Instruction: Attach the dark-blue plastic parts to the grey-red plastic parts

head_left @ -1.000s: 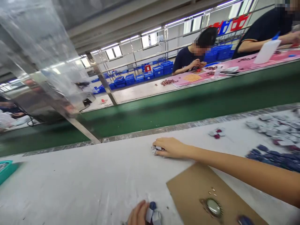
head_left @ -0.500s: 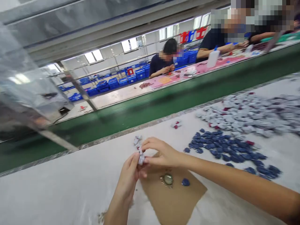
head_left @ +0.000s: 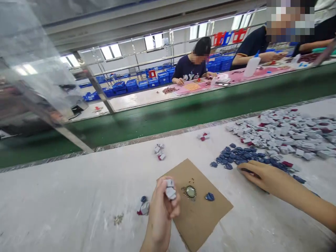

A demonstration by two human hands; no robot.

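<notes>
Now that the left hand (head_left: 163,208) and right hand (head_left: 267,176) have parted, the left alone grasps small pale-grey angular blocks (head_left: 170,189) over the left side of a flat brown cardboard sheet (head_left: 201,222), leaving the right free beside scattered dark-blue ridged pieces (head_left: 236,155) on the white bench (head_left: 78,206); it curls over a slim dark object (head_left: 250,172), whether gripping I cannot tell.

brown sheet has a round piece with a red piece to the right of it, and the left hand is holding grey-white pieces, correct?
Not quite: in the head view, the piece to the right of the round piece on the brown sheet is dark blue, not red. The left hand does hold grey-white pieces.
</notes>
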